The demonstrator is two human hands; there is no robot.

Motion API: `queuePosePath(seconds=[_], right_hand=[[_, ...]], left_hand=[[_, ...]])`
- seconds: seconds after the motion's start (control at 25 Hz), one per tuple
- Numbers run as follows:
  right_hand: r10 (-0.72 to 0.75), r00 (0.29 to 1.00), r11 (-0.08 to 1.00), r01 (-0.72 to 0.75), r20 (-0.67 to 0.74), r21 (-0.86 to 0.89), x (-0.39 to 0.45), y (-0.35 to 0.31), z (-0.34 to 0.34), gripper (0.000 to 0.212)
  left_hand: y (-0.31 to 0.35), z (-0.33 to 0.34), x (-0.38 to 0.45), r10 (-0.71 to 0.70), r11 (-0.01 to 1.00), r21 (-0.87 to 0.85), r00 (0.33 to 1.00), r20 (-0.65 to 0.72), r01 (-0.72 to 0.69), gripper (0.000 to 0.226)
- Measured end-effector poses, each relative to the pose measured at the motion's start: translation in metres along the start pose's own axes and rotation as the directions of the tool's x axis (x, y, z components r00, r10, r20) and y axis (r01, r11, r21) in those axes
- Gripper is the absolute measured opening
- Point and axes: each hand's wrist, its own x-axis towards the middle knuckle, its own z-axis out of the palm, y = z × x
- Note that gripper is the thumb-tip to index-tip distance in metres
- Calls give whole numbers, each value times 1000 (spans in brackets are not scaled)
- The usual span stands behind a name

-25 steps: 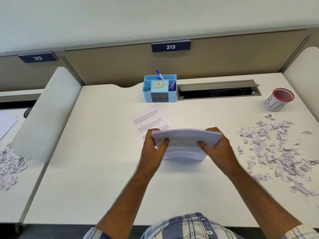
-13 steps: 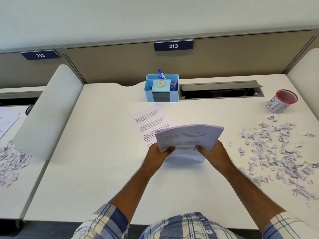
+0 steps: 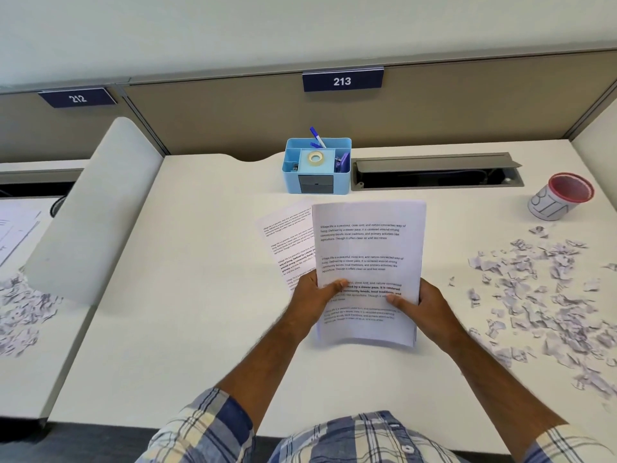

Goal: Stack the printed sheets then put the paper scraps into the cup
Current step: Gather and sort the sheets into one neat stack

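A stack of printed sheets (image 3: 367, 255) lies face up over the middle of the white desk (image 3: 200, 329). My left hand (image 3: 312, 295) grips its left edge and my right hand (image 3: 424, 307) grips its right edge, thumbs on top. One more printed sheet (image 3: 287, 242) lies flat on the desk, tilted, partly under the stack's left side. Several paper scraps (image 3: 541, 295) are scattered on the right of the desk. A white cup with a red rim (image 3: 561, 197) stands tilted at the far right, beyond the scraps.
A blue desk organiser (image 3: 317, 167) with pens and tape stands at the back centre. Beside it on the right, an open grey cable tray (image 3: 434, 172). A white divider panel (image 3: 93, 208) bounds the left side. More scraps (image 3: 20, 309) lie on the neighbouring desk.
The stack was held on edge, standing on the desk; both hands have now tipped it flat so its printed face points up. My hands slid toward its near end.
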Motion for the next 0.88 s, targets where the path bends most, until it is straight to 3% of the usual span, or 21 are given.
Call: queuePosePath(seconds=[0.2,0.32,0.36,0.44,0.48,0.52,0.6,0.72,0.88], right_hand=[[64,998,996,-65,25,65,4,14,-3,29],[101,995,991,-100,-7,91,7,24,-6,30],[109,994,990,-108,-16,90,8,28,-9,29],[132,991,988,-129,-35,80,8,36,-13,28],[148,988,987,-144,-44,73,9,40,-16,28],[158,986,986,-154,-51,70,9,44,-19,29],[164,984,984,-159,-65,79,11,51,-24,31],[172,982,982,-164,-81,99,13,54,-28,32],[175,981,980,-164,-85,115,17,56,-27,32]], left_hand=[[-9,-2,19,-11,989,147,1000,9,9,43],[-25,-12,36,-2,941,339,999,-36,14,56],[-33,-17,42,64,881,473,995,-77,-20,60],[-47,-28,53,161,633,773,982,-95,-28,70],[-51,-32,56,144,510,860,985,-94,7,74],[-57,-37,58,126,416,909,988,-88,28,76],[-70,-46,57,119,325,945,990,-79,37,77],[-92,-59,46,154,311,950,986,-71,20,87],[-108,-82,25,173,342,939,980,-96,32,81]])
